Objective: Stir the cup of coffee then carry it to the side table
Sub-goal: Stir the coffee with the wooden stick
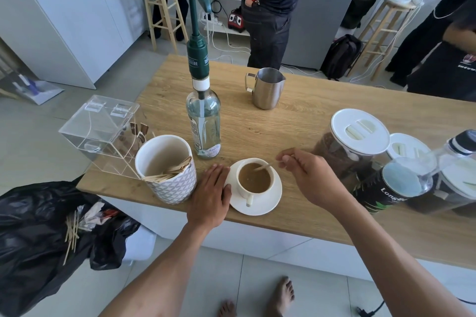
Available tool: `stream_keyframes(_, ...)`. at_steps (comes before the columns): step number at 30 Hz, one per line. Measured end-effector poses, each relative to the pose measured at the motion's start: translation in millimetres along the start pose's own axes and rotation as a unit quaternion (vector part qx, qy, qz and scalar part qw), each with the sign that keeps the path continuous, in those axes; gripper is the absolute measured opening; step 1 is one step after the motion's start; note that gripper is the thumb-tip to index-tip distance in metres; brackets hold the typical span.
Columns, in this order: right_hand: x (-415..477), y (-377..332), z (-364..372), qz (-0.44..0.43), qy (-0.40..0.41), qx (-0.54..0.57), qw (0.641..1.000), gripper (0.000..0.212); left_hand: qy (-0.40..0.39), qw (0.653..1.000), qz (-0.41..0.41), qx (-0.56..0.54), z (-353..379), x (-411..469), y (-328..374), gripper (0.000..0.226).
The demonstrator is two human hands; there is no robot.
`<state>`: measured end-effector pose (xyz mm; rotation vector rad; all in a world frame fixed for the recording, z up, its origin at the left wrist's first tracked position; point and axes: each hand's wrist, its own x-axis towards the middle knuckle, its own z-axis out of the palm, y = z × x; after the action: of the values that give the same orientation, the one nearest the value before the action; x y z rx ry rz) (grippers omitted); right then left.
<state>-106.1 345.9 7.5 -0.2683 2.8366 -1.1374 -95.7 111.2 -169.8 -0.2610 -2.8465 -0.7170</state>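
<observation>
A white cup of milky coffee [253, 179] stands on a white saucer [268, 203] near the front edge of the wooden table [296, 121], its handle turned toward me. My right hand [306, 175] pinches a thin wooden stir stick [264, 167] whose lower end dips into the coffee. My left hand [212, 195] lies flat on the table with its fingers together, touching the saucer's left rim.
A patterned white pot of wooden sticks [167, 170] and a clear acrylic box [100, 126] stand left of the cup. A pump bottle [203, 121] and steel jug [266, 89] stand behind it. Lidded jars [360, 136] crowd the right. A black rubbish bag [46, 234] sits at floor left. People stand beyond the table.
</observation>
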Motion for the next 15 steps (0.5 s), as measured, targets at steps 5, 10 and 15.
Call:
stream_keyframes(5,-1.4,4.1,0.2,0.005,0.032,-0.032,0.999,0.020,-0.002,1.000,0.002,0.001,0.5,0.6,-0.2,0.050)
stream_keyframes(10,-3.8,-2.6,3.7,-0.020,-0.021,-0.002,1.000,0.019,-0.003,1.000,-0.003,0.003,0.8,0.2,-1.2,0.050)
stream_keyframes(15,0.5,2.2,-0.2,0.001,0.028,-0.033,0.999,0.020,-0.004,1.000,-0.003,0.003,-0.4,0.7,0.9,0.050)
